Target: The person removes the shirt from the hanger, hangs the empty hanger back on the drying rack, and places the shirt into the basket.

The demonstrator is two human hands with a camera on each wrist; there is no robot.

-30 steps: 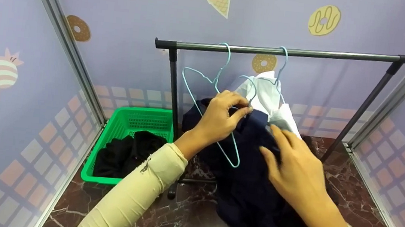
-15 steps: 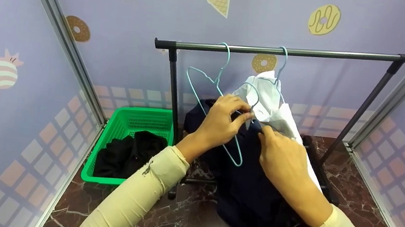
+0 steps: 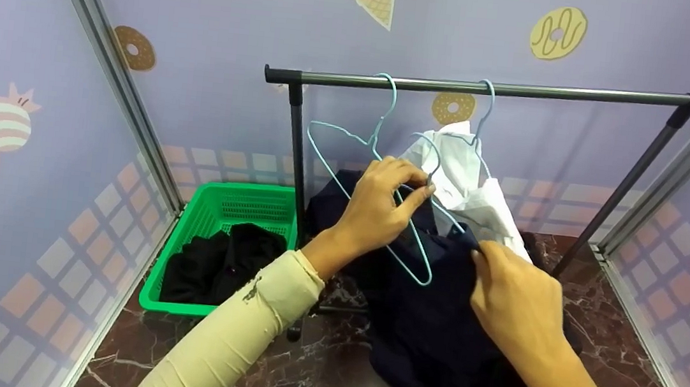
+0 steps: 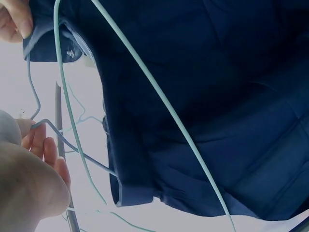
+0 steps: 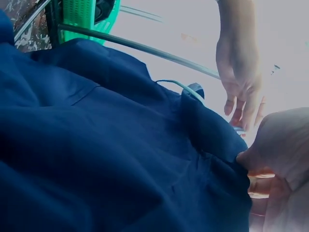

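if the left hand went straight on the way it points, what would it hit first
Past the hanger it pinches, the left hand would probably meet the white garment, though depth is unclear.

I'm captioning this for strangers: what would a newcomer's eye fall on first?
Probably the navy garment at the centre of the head view, its edge pinched by the right hand while the left hand holds a light blue hanger beside it. The bright green basket of dark clothing, left of centre, likely comes next, then the white garment hanging from the rack behind.
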